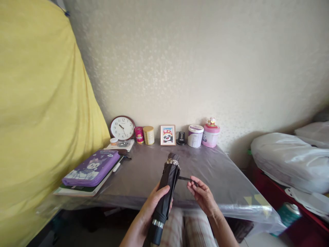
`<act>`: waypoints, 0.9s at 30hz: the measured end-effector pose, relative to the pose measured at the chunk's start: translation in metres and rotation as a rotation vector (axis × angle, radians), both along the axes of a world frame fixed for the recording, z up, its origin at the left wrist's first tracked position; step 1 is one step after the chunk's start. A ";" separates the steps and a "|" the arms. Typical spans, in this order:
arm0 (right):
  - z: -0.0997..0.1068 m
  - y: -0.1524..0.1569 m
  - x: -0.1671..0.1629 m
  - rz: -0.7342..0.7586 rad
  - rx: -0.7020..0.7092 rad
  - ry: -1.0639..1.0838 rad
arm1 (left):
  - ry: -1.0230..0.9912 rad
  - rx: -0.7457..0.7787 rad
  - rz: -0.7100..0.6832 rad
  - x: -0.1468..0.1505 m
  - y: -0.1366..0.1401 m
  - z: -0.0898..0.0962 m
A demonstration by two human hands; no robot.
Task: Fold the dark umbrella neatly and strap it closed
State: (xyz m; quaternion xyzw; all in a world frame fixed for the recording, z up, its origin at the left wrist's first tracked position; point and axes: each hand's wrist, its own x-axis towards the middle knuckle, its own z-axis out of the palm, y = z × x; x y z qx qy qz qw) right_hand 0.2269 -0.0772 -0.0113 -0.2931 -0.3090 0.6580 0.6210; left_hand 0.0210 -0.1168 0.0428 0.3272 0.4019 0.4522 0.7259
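Observation:
A folded black umbrella (168, 178) is tilted in front of me above the table's near edge, its handle pointing down toward my lap. My left hand (156, 200) wraps round its lower body, thumb on top. From the umbrella's right side a thin black strap (183, 178) stretches out sideways. The strap's free end is pinched between the fingertips of my right hand (202, 193). Near the top of the umbrella a patch of patterned cloth shows.
The table (213, 168) has a clear plastic cover. Along the wall stand a clock (122, 127), tins, a framed panda picture (168, 135) and lidded tubs (195, 136). A purple case (92, 167) lies on books at left. White bags (290, 161) sit at right.

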 end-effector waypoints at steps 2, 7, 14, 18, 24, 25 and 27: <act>0.000 0.002 -0.001 -0.028 -0.007 0.005 | -0.030 -0.003 -0.012 0.000 0.002 -0.002; -0.002 0.003 0.000 -0.033 0.028 -0.039 | -0.097 -0.026 -0.003 0.000 0.004 -0.003; -0.011 0.002 0.007 -0.062 0.036 -0.154 | -0.123 0.014 0.026 -0.002 0.008 -0.002; -0.006 0.000 0.011 -0.042 0.090 -0.282 | -0.075 0.069 0.058 -0.003 0.010 -0.003; 0.028 0.001 0.005 -0.055 0.421 -0.689 | 0.126 0.102 0.006 -0.008 0.014 -0.009; 0.033 0.002 0.002 -0.060 0.474 -0.730 | 0.160 0.124 -0.012 -0.009 0.015 -0.011; 0.041 0.005 -0.004 -0.056 0.555 -0.775 | 0.230 0.201 -0.023 -0.010 0.017 -0.013</act>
